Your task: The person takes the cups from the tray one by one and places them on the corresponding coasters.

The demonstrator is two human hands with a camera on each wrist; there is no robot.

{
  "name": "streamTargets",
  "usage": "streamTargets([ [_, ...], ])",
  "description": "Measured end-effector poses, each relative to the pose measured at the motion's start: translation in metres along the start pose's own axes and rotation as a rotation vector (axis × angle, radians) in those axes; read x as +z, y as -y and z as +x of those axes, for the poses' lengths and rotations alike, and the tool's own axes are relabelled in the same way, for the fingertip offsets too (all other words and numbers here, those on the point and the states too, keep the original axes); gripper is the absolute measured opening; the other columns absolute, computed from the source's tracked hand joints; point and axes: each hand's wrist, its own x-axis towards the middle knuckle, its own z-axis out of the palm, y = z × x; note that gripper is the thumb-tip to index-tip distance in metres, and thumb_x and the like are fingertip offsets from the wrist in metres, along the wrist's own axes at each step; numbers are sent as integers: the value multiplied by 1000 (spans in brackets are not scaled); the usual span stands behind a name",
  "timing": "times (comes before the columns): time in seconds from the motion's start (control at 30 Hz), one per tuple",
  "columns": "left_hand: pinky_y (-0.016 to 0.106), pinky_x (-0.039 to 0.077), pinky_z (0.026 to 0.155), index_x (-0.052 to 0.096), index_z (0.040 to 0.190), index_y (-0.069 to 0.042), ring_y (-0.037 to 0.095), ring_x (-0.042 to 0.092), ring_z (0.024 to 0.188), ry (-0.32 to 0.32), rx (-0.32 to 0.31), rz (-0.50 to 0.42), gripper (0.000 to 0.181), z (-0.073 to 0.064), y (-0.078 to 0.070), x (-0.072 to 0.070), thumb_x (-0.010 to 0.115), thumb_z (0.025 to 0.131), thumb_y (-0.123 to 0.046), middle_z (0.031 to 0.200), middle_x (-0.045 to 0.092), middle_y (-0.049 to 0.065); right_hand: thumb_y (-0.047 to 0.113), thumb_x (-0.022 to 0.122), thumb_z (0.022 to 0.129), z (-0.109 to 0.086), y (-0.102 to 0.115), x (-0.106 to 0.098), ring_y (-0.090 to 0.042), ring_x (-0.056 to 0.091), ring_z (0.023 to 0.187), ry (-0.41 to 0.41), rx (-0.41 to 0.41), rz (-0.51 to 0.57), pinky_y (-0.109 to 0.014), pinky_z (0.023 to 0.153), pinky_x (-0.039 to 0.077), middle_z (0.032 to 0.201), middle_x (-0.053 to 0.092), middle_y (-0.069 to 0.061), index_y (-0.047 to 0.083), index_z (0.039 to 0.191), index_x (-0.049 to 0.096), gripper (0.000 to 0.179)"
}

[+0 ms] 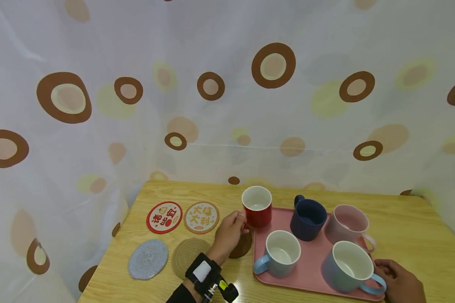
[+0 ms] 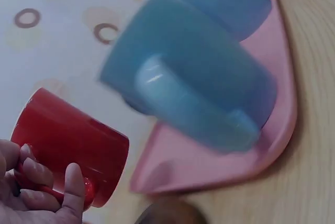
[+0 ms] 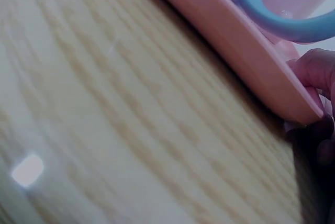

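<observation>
My left hand (image 1: 229,232) grips a red mug (image 1: 258,215) by its handle, at the back left corner of a pink tray (image 1: 310,266). In the left wrist view the fingers curl through the red handle and the mug (image 2: 73,140) hangs beside the tray. At the tray's right end my right hand (image 1: 401,281) holds the edge, thumb over the rim in the right wrist view. On the tray stand a dark blue mug (image 1: 308,222), a pink mug (image 1: 346,229), a smaller light blue mug (image 1: 278,264) and a larger light blue mug (image 1: 341,275), its handle close to my right hand.
Left of the tray lie several round coasters: a red-rimmed one (image 1: 164,217), an orange-rimmed one (image 1: 201,217), a grey one (image 1: 148,259), a woven tan one (image 1: 189,253) and a brown one (image 1: 242,246), partly behind my left hand. A patterned curtain (image 1: 227,109) hangs behind the wooden table (image 1: 409,227).
</observation>
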Motion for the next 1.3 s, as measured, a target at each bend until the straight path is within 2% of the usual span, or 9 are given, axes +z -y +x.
streamTargets([
  [0.17, 33, 56, 81, 56, 98, 10, 15, 57, 86, -146, 19, -8, 34, -10, -6, -59, 42, 110, -18, 86, 51, 5, 41, 61, 99, 0, -1, 2, 0, 56, 63, -26, -49, -9, -24, 60, 44, 81, 70, 4, -4, 117, 68, 49],
  [0.37, 29, 54, 81, 50, 90, 3, 16, 56, 87, -334, -70, 80, 39, -17, 2, -135, 41, 110, -29, 83, 44, 4, 38, 65, 98, -2, -3, 3, 3, 54, 60, -86, -98, -14, -22, 58, 42, 74, 65, 10, -2, 110, 70, 42],
  [0.47, 25, 53, 79, 49, 87, 1, 16, 56, 89, -404, -126, 118, 42, -20, 8, -162, 41, 110, -34, 85, 45, 4, 39, 64, 98, -3, -4, 2, 2, 54, 60, -95, -82, -10, -22, 58, 42, 73, 64, 11, -2, 109, 70, 44],
  [0.63, 18, 51, 80, 48, 97, 2, 20, 57, 96, -427, -192, 150, 42, -29, 21, -190, 34, 111, -35, 97, 46, 10, 43, 63, 98, -4, -2, 2, 2, 54, 62, -79, -38, -6, -22, 59, 43, 76, 66, 8, -2, 112, 70, 48],
  [0.93, 12, 47, 81, 46, 123, 4, 28, 52, 110, -398, -240, 202, 53, -38, 25, -206, 27, 110, -44, 117, 49, 19, 46, 61, 98, -4, 5, 6, -1, 56, 66, -62, 32, 21, -24, 60, 45, 84, 70, 1, 0, 118, 69, 51],
  [1.03, 21, 48, 81, 43, 131, 7, 35, 51, 112, -479, -225, 260, 53, -41, 24, -203, 33, 110, -40, 127, 47, 25, 47, 60, 98, -5, 8, 7, -1, 56, 66, -73, 48, 20, -25, 61, 45, 83, 69, 3, 2, 117, 70, 50],
  [1.13, 40, 45, 88, 41, 133, 10, 41, 44, 115, -631, -154, 330, 45, -41, 17, -189, 43, 107, -27, 126, 44, 28, 48, 59, 99, -4, 9, 7, -2, 56, 66, -80, 61, 15, -26, 62, 45, 84, 68, 4, 3, 117, 71, 50],
  [1.2, 44, 42, 89, 45, 129, 11, 39, 43, 114, -693, -60, 368, 39, -40, 11, -173, 51, 103, -19, 121, 46, 27, 47, 61, 98, -4, 9, 6, -2, 56, 66, -90, 54, 7, -27, 62, 46, 83, 68, 3, 3, 116, 71, 49],
  [1.3, 35, 42, 82, 52, 122, 7, 28, 50, 96, -638, 61, 416, 29, -42, 1, -140, 59, 99, -9, 112, 51, 21, 45, 63, 98, -6, 6, 6, -2, 55, 65, -117, 32, 2, -27, 61, 45, 83, 69, 2, 2, 114, 72, 47],
])
